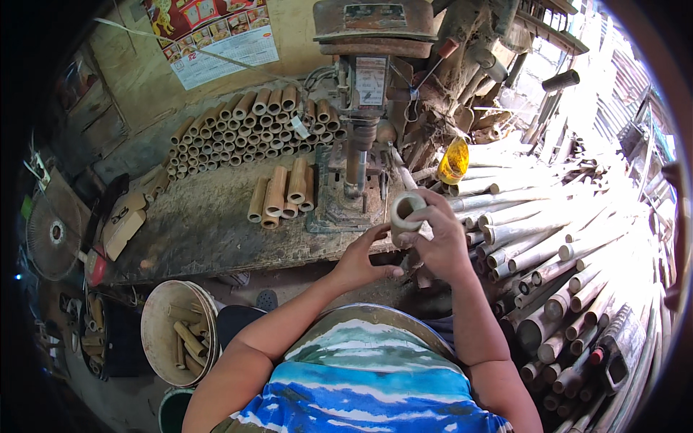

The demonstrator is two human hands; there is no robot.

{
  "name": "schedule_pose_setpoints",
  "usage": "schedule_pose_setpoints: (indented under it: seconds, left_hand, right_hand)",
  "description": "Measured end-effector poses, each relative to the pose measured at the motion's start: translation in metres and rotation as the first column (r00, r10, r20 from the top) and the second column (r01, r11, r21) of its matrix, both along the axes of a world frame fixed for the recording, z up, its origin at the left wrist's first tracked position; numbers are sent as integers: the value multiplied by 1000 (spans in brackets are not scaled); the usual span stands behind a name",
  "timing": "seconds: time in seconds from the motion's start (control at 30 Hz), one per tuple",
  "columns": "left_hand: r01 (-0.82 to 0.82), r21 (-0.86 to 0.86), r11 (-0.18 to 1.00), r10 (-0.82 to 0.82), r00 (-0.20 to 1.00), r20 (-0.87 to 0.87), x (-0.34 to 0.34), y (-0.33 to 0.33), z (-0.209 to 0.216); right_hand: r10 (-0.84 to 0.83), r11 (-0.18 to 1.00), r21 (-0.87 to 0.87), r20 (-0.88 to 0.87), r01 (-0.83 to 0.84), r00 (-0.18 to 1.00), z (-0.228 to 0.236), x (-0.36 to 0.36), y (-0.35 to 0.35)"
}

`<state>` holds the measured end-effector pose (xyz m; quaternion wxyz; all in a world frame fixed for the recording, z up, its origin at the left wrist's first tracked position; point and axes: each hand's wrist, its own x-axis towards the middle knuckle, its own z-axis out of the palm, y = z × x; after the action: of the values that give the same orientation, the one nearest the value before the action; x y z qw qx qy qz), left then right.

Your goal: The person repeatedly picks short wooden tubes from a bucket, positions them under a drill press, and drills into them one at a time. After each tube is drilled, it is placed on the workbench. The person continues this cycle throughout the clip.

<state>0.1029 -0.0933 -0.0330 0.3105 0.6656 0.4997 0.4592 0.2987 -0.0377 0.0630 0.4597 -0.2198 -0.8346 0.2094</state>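
1 tube (399,230): R hand (443,237) is grasping it, hollow end up, nr drill (357,148). L hand (364,261) is curving beside it, unclenched, contact unclear. Other tubes (276,189) are lying on bench (184,227).

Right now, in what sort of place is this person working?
Probably a bamboo workshop: a drill press stands on a worn bench, cut tubes are stacked beside it, and long poles lie piled at the right.
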Motion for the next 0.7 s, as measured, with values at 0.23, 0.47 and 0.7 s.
schedule_pose_setpoints:
  seconds: [0.23,0.47,0.7]
  left_hand:
    - [-148,50,988,135,969,208,5,5,5]
    - [-35,-129,991,91,883,460,-1,8,-23]
    - [-131,-123,984,169,908,385,-22,47,-76]
  right_hand:
    - [144,953,-240,-188,-187,972,-15,-31,-18]
    - [-7,866,-498,-89,-38,996,-56,-55,-2]
    - [-34,820,-563,128,101,991,-95,-89,33]
